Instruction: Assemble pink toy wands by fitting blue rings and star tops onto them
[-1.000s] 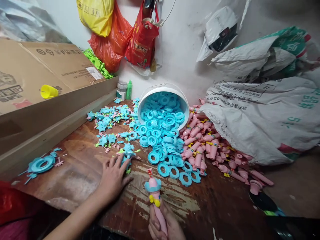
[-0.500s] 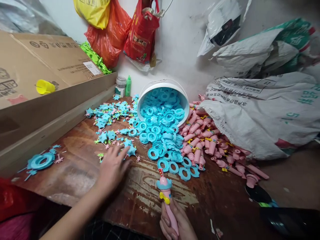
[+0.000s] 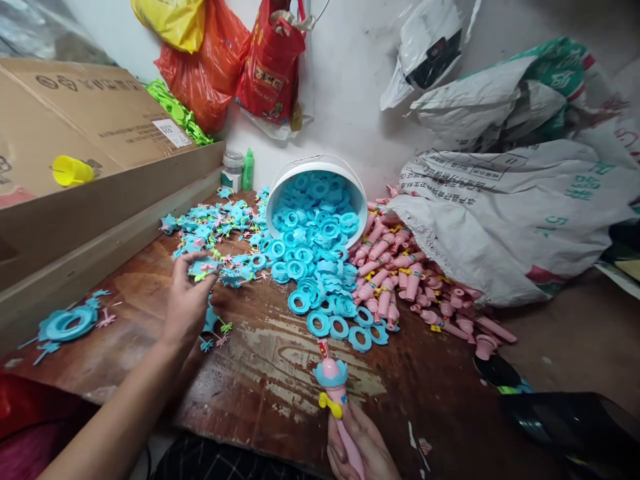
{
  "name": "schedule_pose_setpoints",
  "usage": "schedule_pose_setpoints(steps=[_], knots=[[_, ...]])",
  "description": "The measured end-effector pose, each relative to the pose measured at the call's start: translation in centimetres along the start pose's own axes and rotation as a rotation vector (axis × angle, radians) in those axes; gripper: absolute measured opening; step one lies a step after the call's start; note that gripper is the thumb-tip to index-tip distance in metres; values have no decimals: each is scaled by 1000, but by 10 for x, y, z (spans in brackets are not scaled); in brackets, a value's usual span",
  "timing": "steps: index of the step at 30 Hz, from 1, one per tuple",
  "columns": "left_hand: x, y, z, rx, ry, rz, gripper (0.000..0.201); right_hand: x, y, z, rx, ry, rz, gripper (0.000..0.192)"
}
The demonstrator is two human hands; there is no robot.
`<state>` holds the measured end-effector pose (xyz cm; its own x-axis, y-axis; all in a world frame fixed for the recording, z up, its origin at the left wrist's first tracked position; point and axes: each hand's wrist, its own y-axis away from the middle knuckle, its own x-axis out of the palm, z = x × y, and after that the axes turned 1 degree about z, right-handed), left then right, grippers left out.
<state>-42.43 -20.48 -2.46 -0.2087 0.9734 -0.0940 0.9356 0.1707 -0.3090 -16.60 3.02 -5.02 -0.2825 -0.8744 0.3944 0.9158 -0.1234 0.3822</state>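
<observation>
My left hand is over the left half of the wooden table, its thumb and forefinger bent around a blue star-shaped plastic piece with small green and pink bits. A second blue star piece shows just under the palm side of that hand; whether the fingers touch it I cannot tell. Near the table's front edge my right hand is wrapped around the handle of a pink toy wand. The wand stands tilted, with a blue scalloped ring, a yellow bow-like part and a red striped tip.
A white bucket lies on its side, spilling blue rings. Pink wands are heaped beside a white woven sack. More star pieces lie at left, by a cardboard box. A black object sits front right.
My left hand has moved left and drawn in, now with star pieces at its fingers. My right hand still holds the pink wand. The view has shifted slightly to the right.
</observation>
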Motion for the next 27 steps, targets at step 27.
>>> schedule_pose_setpoints(steps=[27], knots=[[16,126,0,74,-158,1090,82,-3,18,20,-31,958,-149,47]])
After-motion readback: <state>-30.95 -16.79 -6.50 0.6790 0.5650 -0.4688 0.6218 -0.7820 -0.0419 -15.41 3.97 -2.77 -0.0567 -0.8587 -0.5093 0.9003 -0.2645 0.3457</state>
